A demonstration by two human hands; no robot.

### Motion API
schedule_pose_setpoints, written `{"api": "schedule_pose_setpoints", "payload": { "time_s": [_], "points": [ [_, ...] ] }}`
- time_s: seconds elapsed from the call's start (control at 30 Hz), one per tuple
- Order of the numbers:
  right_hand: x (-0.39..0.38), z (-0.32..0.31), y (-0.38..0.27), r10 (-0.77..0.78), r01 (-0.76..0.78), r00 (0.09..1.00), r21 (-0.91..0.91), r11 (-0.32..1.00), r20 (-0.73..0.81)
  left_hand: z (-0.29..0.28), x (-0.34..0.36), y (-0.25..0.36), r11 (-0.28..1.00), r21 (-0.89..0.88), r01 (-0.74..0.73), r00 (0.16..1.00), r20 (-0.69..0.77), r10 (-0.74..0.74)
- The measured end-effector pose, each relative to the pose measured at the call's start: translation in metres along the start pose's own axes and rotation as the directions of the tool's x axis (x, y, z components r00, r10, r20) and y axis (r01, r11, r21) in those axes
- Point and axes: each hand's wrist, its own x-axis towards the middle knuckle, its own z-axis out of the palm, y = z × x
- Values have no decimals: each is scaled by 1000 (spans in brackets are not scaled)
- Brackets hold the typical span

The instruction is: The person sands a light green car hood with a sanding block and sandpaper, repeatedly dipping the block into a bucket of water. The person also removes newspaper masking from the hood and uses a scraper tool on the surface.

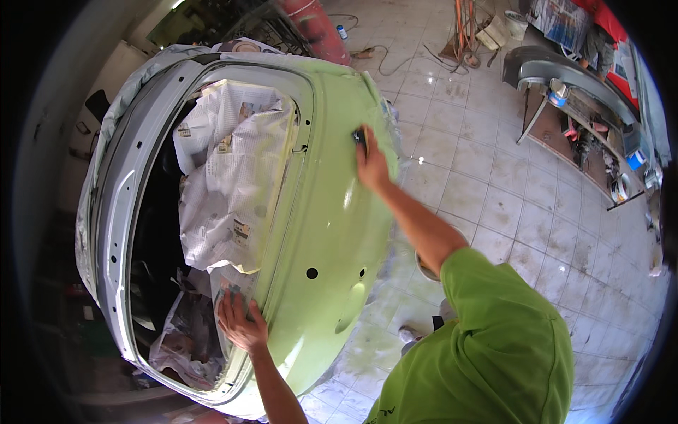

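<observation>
A car body panel (pixel 328 198) coated in pale green lies in front of me, with a grey-framed window opening on its left. Gripped in my right hand (pixel 371 161) is a small black sanding block (pixel 360 136), pressed against the green surface near its far right edge. My left hand (pixel 241 324) rests with fingers spread on the lower edge of the window opening, beside crumpled masking paper. More masking paper (pixel 233 169), edged with yellow tape, covers part of the opening. The underside of the block is hidden.
A tiled floor (pixel 487 155) stretches to the right. At the far right, a grey curved car part (pixel 547 65) lies by a work table (pixel 565 134) holding cans and tools. A red cylinder (pixel 318 32) stands beyond the panel, with cables on the floor. Another person (pixel 604 35) is at the upper right.
</observation>
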Motion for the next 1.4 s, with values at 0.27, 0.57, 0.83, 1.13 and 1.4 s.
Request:
{"api": "schedule_pose_setpoints", "payload": {
  "time_s": [0.27,0.57,0.83,1.13,1.4],
  "points": [
    [-229,-13,-51,-645,753,293,246,611,706,-3,-2,-2,998,-49,24,999,-34,-26],
    [-94,-30,-80,-368,237,857,358,903,361,-10,-13,-11,975,-213,58,983,-160,-94],
    [-180,37,-109,-616,738,675,-346,580,406,-13,-13,-20,862,-507,-19,958,-256,-130],
    [-384,56,-167,-742,835,274,231,500,612,-21,-40,-84,784,-597,-167,976,-211,47],
    [-188,35,-140,-367,420,903,-272,866,225,-20,-38,-75,856,-498,-137,985,-160,64]
  ]
}}
